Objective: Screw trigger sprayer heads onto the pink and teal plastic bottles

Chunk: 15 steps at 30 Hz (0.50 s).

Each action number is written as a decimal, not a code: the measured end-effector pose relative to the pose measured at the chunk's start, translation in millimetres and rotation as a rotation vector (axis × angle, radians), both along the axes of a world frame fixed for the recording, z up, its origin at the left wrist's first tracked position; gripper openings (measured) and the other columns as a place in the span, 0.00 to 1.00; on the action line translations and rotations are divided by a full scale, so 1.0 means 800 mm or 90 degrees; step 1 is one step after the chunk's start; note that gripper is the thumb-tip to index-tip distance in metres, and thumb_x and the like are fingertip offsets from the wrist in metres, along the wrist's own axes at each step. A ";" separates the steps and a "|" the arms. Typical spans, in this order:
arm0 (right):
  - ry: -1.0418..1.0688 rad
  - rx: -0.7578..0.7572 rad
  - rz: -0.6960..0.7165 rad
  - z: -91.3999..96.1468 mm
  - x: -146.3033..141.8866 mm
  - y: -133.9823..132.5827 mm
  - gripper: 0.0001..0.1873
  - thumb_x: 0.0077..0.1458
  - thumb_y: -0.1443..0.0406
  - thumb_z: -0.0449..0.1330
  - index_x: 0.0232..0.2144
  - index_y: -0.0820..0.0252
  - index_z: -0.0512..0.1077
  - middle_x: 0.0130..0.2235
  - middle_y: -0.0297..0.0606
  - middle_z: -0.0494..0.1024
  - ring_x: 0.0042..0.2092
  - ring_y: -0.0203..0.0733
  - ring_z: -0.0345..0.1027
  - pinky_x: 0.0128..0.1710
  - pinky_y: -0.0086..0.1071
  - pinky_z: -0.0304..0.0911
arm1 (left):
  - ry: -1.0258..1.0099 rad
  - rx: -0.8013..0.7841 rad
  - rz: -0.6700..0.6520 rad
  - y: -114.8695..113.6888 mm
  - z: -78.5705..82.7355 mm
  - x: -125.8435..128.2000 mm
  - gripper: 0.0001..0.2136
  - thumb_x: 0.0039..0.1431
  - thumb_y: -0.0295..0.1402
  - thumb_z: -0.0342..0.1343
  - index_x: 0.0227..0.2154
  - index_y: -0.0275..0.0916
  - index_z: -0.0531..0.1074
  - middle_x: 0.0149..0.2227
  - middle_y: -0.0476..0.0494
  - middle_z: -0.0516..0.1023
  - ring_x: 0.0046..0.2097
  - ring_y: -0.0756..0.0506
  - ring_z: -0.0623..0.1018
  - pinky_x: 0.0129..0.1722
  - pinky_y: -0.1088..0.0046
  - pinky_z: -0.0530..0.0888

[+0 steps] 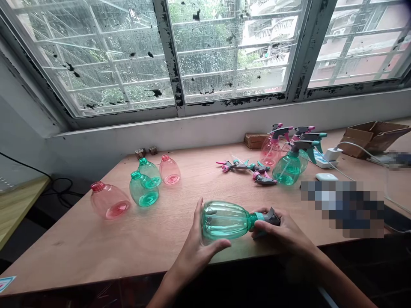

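Note:
A clear green spray bottle (224, 220) lies sideways above the front edge of the table, its base to the left. My left hand (199, 244) cups the base end, fingers behind it and thumb held out below. At the other end, my right hand (272, 224) grips the grey spray head (271, 216), which sits on the bottle's neck. Its trigger is mostly hidden by my fingers. Farther back, several loose pink and teal spray heads (239, 166) lie on the table.
Headless bottles, red (110, 201) and green (144, 190), stand at the left of the table (80, 252). Assembled spray bottles (287, 167) stand back right. Beyond them are a cardboard box (369, 137), a white charger with cables (332, 155) and a white case (326, 177).

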State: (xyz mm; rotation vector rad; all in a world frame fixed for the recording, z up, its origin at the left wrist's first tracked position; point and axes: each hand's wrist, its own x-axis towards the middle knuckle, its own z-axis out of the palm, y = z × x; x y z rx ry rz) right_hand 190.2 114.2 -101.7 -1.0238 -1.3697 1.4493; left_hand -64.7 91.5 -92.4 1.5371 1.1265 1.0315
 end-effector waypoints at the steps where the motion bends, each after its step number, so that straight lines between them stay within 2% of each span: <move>1: 0.008 -0.004 0.005 -0.002 0.001 0.002 0.19 0.52 0.55 0.70 0.39 0.64 0.74 0.29 0.42 0.85 0.33 0.47 0.79 0.38 0.36 0.71 | -0.020 -0.016 0.003 -0.001 0.002 0.000 0.49 0.55 0.41 0.66 0.69 0.45 0.38 0.70 0.35 0.50 0.69 0.35 0.56 0.69 0.54 0.53; 4: 0.058 -0.033 0.035 -0.010 0.005 0.008 0.19 0.53 0.55 0.70 0.39 0.63 0.73 0.30 0.42 0.85 0.33 0.46 0.80 0.36 0.35 0.72 | -0.067 -0.029 -0.009 -0.002 0.004 0.001 0.46 0.54 0.40 0.67 0.69 0.44 0.43 0.69 0.35 0.54 0.67 0.34 0.60 0.67 0.54 0.58; 8: 0.099 -0.090 0.086 -0.017 0.010 0.013 0.18 0.57 0.53 0.66 0.36 0.63 0.71 0.32 0.43 0.85 0.29 0.43 0.80 0.29 0.32 0.73 | -0.065 0.017 -0.037 -0.001 0.000 0.001 0.47 0.51 0.35 0.70 0.68 0.54 0.44 0.70 0.42 0.53 0.67 0.35 0.61 0.65 0.58 0.63; 11: 0.082 -0.094 0.068 -0.016 0.009 0.014 0.17 0.56 0.56 0.68 0.36 0.63 0.70 0.31 0.42 0.85 0.28 0.40 0.80 0.29 0.30 0.73 | -0.041 0.026 -0.052 -0.002 -0.002 0.001 0.47 0.54 0.35 0.68 0.68 0.58 0.41 0.70 0.44 0.52 0.66 0.36 0.62 0.65 0.57 0.62; 15: 0.085 -0.071 0.050 -0.010 0.003 0.011 0.19 0.54 0.57 0.70 0.39 0.63 0.70 0.29 0.38 0.83 0.29 0.42 0.79 0.30 0.33 0.75 | -0.038 0.010 -0.046 -0.004 -0.001 0.000 0.50 0.53 0.36 0.68 0.69 0.55 0.37 0.71 0.43 0.48 0.69 0.36 0.56 0.67 0.57 0.58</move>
